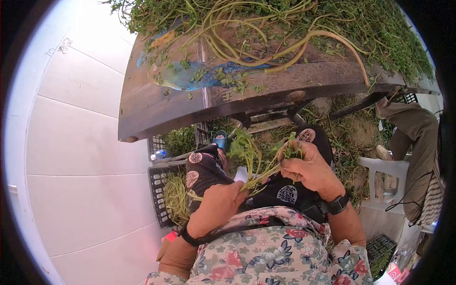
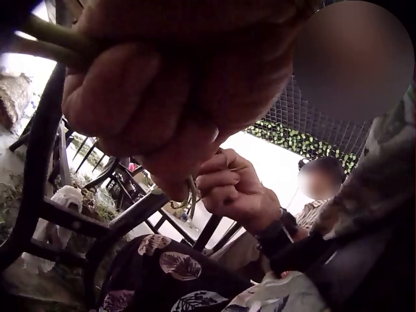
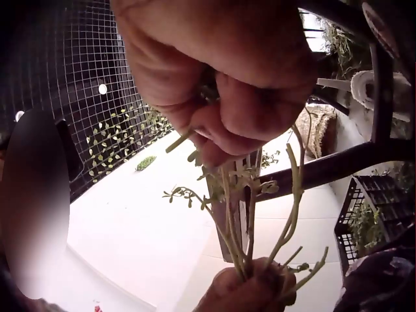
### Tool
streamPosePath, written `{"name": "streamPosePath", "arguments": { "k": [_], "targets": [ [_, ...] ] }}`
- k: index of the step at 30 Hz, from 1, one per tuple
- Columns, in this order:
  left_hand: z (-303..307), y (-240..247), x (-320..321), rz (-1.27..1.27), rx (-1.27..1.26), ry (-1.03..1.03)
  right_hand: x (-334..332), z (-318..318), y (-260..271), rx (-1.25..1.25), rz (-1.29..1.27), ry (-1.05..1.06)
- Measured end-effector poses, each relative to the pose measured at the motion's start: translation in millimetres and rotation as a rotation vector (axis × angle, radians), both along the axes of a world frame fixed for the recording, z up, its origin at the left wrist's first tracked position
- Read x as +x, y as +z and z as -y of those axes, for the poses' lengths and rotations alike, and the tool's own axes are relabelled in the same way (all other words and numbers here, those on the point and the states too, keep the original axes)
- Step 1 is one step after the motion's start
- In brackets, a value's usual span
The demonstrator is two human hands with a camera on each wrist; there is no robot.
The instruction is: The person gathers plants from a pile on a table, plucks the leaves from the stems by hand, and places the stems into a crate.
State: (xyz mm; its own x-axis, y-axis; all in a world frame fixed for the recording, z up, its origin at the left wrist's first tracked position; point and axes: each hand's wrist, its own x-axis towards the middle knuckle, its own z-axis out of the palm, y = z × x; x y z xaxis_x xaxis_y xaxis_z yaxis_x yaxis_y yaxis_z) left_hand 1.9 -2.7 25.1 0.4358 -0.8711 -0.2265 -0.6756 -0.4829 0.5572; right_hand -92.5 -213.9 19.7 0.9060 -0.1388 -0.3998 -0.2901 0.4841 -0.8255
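Note:
Over the lap, my left hand (image 1: 217, 206) grips a small bunch of green leafy stems (image 1: 256, 181). Their cut lower ends poke out on the far side of that fist, as thick green stalks (image 2: 55, 39) in the left wrist view. My right hand (image 1: 308, 166) has curled fingers and pinches leafy tips at the bunch's upper end. In the right wrist view, bare stems and small leaves (image 3: 250, 188) fan up from the left hand (image 3: 250, 289) towards the right fingertips, where a short stem piece (image 3: 179, 141) sticks out.
A dark wooden table (image 1: 266, 92) stands ahead, heaped with greens (image 1: 380, 42) and long loose stems. Left of the lap, a black crate (image 1: 161, 194) holds stripped stems. Leafy litter covers the floor. At right are a white plastic stool (image 1: 382, 171) and another person's legs (image 1: 418, 142).

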Motion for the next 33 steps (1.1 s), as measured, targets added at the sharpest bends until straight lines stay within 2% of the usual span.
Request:
{"name": "streamPosePath", "arguments": {
  "k": [5,8,11,14,16,19,22,23,26,27,31,33],
  "targets": [
    [2.0,4.5,-1.4,-0.035,0.012,-0.009,0.0,7.3,0.5,-0.155,-0.046,0.036],
    [1.0,8.8,-0.8,-0.056,0.069,-0.002,-0.9,9.6,-15.4,-0.925,0.224,0.163],
    [-0.8,4.5,-1.0,-0.040,0.084,-0.008,-3.7,6.9,-25.0,-1.242,0.303,0.244],
    [-3.9,0.3,-1.0,-0.075,0.092,0.006,-2.1,28.8,-36.9,-1.516,0.153,-0.072],
    [-8.0,5.3,4.3,-0.083,0.087,0.034,-9.4,54.0,-31.9,-0.867,0.094,-0.391],
    [-11.6,1.1,10.3,-0.005,0.070,0.018,-25.4,64.9,-6.1,-0.058,0.155,-0.393],
    [-5.2,-1.9,11.9,0.063,0.121,0.020,-23.8,40.5,-8.3,0.024,0.226,-0.260],
    [-2.4,-1.5,10.9,0.063,0.116,0.026,-24.3,33.2,-10.8,0.003,0.141,-0.226],
    [1.9,1.1,9.2,0.064,0.114,0.042,-23.0,17.2,-19.7,0.108,0.163,-0.015],
    [2.4,0.6,8.7,0.059,0.113,0.045,-20.2,9.6,-23.4,0.244,0.198,-0.052],
    [5.4,0.7,6.9,0.056,0.125,0.050,-8.7,-9.7,-16.8,0.034,-0.035,0.089],
    [7.4,-0.4,5.1,0.083,0.179,0.050,-0.4,-20.8,-10.2,-0.087,-0.020,0.154]
  ]
}}
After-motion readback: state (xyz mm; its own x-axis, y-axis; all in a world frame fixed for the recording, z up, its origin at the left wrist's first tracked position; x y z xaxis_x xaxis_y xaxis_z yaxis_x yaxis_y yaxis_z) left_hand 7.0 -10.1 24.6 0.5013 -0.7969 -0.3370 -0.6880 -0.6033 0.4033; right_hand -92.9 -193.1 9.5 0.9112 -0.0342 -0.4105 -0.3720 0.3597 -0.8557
